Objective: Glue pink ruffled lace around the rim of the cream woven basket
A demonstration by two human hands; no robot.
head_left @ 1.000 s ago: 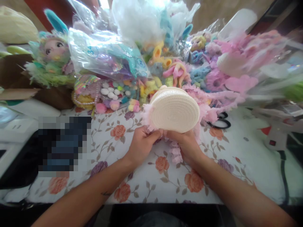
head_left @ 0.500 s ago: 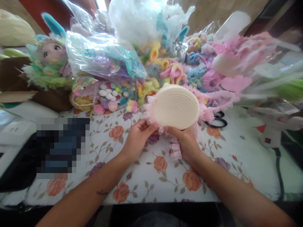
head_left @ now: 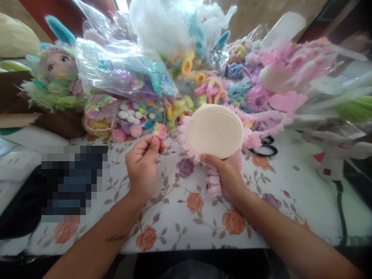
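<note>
A small cream woven basket [head_left: 216, 130] with pink ruffled lace trim [head_left: 186, 133] is held with its round coiled base facing me. My right hand [head_left: 228, 170] grips its lower edge, thumb on the base and fingers hidden behind. Below that thumb hangs a strip of pink ruffled lace [head_left: 214, 182]. To the right of the base stretches a lace-covered loop [head_left: 270, 120], which looks like the handle. My left hand [head_left: 143, 159] is apart from the basket, to its left, thumb pressed against the fingers; anything pinched there is too small to make out.
Behind the basket are heaped plush pieces [head_left: 212, 87], a clear plastic bag [head_left: 122, 69] and a doll in green tulle [head_left: 56, 73]. Black-handled scissors [head_left: 266, 149] lie to the right, near a white glue gun [head_left: 329, 155]. A floral cloth [head_left: 171, 217] covers the table.
My left hand has come away from the lace at the basket's lower left edge and moved left. My right hand keeps its hold, and the basket stays nearly in place.
</note>
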